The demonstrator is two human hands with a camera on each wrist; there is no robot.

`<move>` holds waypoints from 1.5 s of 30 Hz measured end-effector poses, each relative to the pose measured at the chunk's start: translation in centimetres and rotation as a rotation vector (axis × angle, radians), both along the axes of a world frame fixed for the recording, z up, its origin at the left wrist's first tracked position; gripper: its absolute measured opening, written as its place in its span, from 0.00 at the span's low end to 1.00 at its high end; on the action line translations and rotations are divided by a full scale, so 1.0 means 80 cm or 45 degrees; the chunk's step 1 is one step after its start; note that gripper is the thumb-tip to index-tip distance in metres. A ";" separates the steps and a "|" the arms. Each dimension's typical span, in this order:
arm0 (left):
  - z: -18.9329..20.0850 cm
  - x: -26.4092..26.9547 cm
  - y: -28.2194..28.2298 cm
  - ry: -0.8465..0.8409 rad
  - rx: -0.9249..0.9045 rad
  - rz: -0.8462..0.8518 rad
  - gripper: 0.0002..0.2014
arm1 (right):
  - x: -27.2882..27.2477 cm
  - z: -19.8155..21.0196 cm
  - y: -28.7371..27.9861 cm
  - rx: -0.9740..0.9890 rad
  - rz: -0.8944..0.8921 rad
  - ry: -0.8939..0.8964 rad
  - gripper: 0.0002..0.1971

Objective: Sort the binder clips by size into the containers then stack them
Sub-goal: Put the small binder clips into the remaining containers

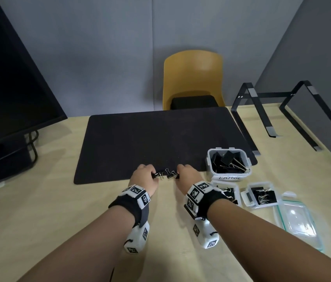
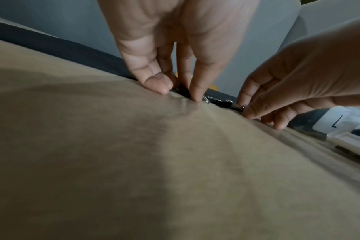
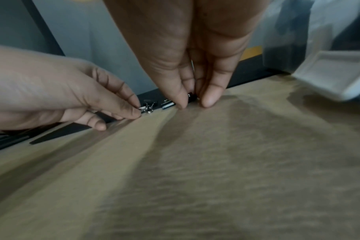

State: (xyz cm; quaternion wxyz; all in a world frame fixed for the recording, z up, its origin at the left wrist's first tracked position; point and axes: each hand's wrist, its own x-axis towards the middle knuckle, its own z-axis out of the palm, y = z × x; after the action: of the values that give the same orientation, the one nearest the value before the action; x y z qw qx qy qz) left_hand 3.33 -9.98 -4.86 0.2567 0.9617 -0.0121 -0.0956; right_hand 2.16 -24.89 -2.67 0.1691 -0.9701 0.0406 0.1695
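Several small black binder clips (image 1: 166,174) lie at the front edge of the black mat (image 1: 160,139). My left hand (image 1: 154,175) pinches one small clip (image 2: 184,91) between thumb and fingertips at the left end of the group. At the right end, my right hand (image 1: 178,173) pinches another small clip (image 3: 190,95). A loose clip (image 3: 167,104) lies between the two hands. The container labelled LARGE (image 1: 228,177) holds big black clips. Two smaller containers (image 1: 260,195) with clips sit in front of it; one (image 1: 228,190) is partly hidden by my right wrist.
A clear lid (image 1: 296,218) lies at the right front of the wooden table (image 1: 59,200). A black metal stand (image 1: 282,110) is at the back right, a monitor (image 1: 8,88) at the left, and a yellow chair (image 1: 193,78) behind the table.
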 end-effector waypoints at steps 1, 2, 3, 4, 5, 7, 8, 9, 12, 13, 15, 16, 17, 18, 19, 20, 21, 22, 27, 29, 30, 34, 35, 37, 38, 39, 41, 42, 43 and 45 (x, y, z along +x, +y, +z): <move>0.000 -0.001 0.001 -0.005 0.004 0.001 0.10 | -0.001 0.000 -0.001 -0.010 0.004 0.002 0.12; 0.002 -0.002 0.002 -0.007 0.005 0.005 0.09 | -0.002 0.002 -0.001 -0.012 0.004 0.010 0.11; 0.003 -0.004 0.002 -0.006 0.002 0.008 0.08 | -0.002 0.004 -0.003 -0.005 0.003 0.014 0.11; 0.004 -0.006 0.002 0.000 -0.008 0.014 0.07 | -0.004 0.006 -0.005 0.006 -0.007 0.022 0.11; 0.006 -0.009 0.001 0.007 -0.025 0.026 0.06 | -0.006 0.009 -0.007 0.018 -0.021 0.025 0.11; 0.009 -0.015 0.000 0.020 -0.089 0.074 0.03 | -0.011 0.017 -0.012 0.038 -0.053 0.018 0.12; 0.011 -0.018 0.000 0.019 -0.125 0.097 0.04 | -0.014 0.022 -0.015 0.053 -0.062 0.009 0.12; 0.013 -0.023 -0.004 0.018 -0.158 0.108 0.05 | -0.020 0.027 -0.020 0.073 -0.061 0.001 0.12; 0.020 -0.038 -0.011 0.011 -0.230 0.101 0.08 | -0.036 0.041 -0.038 0.174 -0.047 -0.020 0.11; 0.022 -0.045 -0.016 0.008 -0.250 0.096 0.09 | -0.044 0.046 -0.046 0.212 -0.040 -0.027 0.11; 0.027 -0.057 -0.027 0.001 -0.301 0.081 0.10 | -0.061 0.056 -0.065 0.272 -0.011 -0.027 0.10; 0.030 -0.064 -0.034 0.004 -0.326 0.068 0.11 | -0.069 0.061 -0.076 0.285 0.003 -0.018 0.09; 0.035 -0.072 -0.041 0.009 -0.349 0.048 0.10 | -0.077 0.066 -0.088 0.286 0.013 -0.012 0.09; 0.039 -0.079 -0.050 0.020 -0.372 0.022 0.09 | -0.086 0.070 -0.101 0.277 0.021 -0.008 0.08; 0.043 -0.087 -0.058 0.031 -0.397 -0.009 0.09 | -0.094 0.074 -0.115 0.265 0.028 -0.004 0.08; 0.046 -0.095 -0.067 0.046 -0.418 -0.043 0.08 | -0.102 0.077 -0.128 0.255 0.037 0.006 0.08; 0.048 -0.103 -0.076 0.065 -0.432 -0.079 0.08 | -0.109 0.080 -0.142 0.248 0.048 0.020 0.09; 0.049 -0.110 -0.085 0.088 -0.444 -0.109 0.07 | -0.117 0.082 -0.154 0.238 0.060 0.036 0.09; 0.052 -0.138 -0.128 0.142 -0.493 -0.181 0.07 | -0.147 0.087 -0.204 0.155 0.092 0.129 0.11; 0.055 -0.147 -0.142 0.152 -0.503 -0.203 0.06 | -0.155 0.087 -0.216 0.122 0.127 0.177 0.12; 0.056 -0.150 -0.149 0.149 -0.497 -0.219 0.06 | -0.159 0.087 -0.221 0.096 0.148 0.194 0.12; 0.062 -0.161 -0.176 0.096 -0.483 -0.317 0.04 | -0.167 0.084 -0.235 0.086 0.199 0.212 0.14; 0.062 -0.164 -0.183 0.083 -0.483 -0.346 0.04 | -0.166 0.085 -0.238 0.101 0.193 0.192 0.14; 0.062 -0.171 -0.197 0.080 -0.481 -0.395 0.04 | -0.162 0.088 -0.243 0.119 0.169 0.131 0.13; 0.062 -0.175 -0.203 0.090 -0.477 -0.406 0.05 | -0.159 0.090 -0.245 0.122 0.158 0.103 0.12; 0.060 -0.177 -0.208 0.104 -0.472 -0.411 0.06 | -0.156 0.092 -0.245 0.129 0.148 0.075 0.11; 0.054 -0.180 -0.213 0.113 -0.468 -0.418 0.08 | -0.149 0.095 -0.243 0.154 0.145 0.028 0.09; 0.053 -0.181 -0.212 0.101 -0.463 -0.419 0.09 | -0.147 0.096 -0.239 0.179 0.146 0.004 0.08; 0.052 -0.181 -0.210 0.074 -0.460 -0.415 0.09 | -0.144 0.098 -0.236 0.202 0.146 -0.017 0.08; 0.051 -0.172 -0.199 0.010 -0.446 -0.376 0.06 | -0.135 0.100 -0.224 0.246 0.155 -0.046 0.09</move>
State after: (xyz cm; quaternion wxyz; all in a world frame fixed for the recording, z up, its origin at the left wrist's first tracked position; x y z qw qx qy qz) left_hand -10.46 -25.92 -0.81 0.4029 0.8899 -0.1683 -0.1324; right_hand -8.68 -42.82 5.34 0.2519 -0.9528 -0.0379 0.1650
